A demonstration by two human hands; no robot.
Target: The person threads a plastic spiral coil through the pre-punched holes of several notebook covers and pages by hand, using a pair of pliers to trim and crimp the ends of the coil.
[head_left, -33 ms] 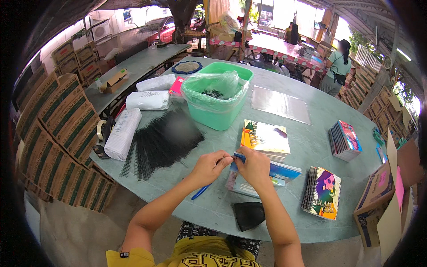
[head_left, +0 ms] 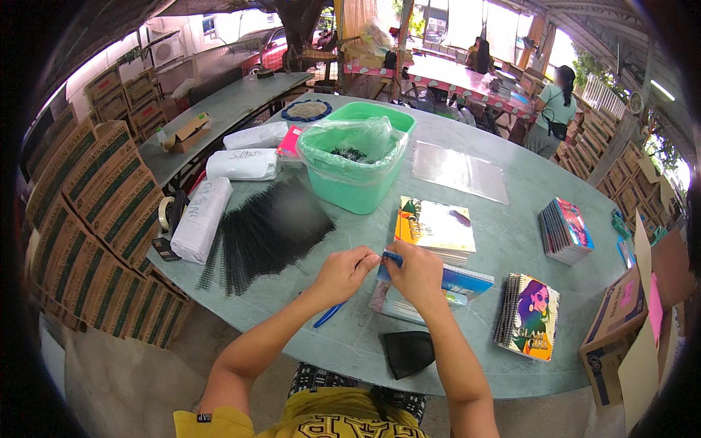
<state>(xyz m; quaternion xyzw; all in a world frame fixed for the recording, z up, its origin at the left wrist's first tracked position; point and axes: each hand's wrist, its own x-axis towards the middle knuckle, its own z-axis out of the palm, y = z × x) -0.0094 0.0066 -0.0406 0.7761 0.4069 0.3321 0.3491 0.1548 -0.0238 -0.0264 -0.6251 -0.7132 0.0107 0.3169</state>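
My right hand (head_left: 418, 274) grips a blue-covered notebook (head_left: 473, 283) at its upper left corner, holding it tilted up on edge. Close beside that corner, the fingers of my left hand (head_left: 346, 271) are pinched together; what they hold, if anything, is too small to make out. Under the held notebook lies a stack of loose notebooks (head_left: 404, 306), partly covered by my right hand and forearm. Just beyond sits another notebook stack (head_left: 436, 225) with a yellow and white cover. Many black spiral binding coils (head_left: 266, 228) are fanned out to the left. A blue-handled tool (head_left: 330, 315) lies below my left wrist.
A green bin (head_left: 358, 182) lined with clear plastic holds black bits. White wrapped rolls (head_left: 201, 219) line the left edge. Clear plastic sheets (head_left: 460, 171), spiral-bound notebooks (head_left: 533, 314), another notebook stack (head_left: 567, 230), a black pouch-like item (head_left: 409, 354) and a cardboard box (head_left: 613, 336) stand around.
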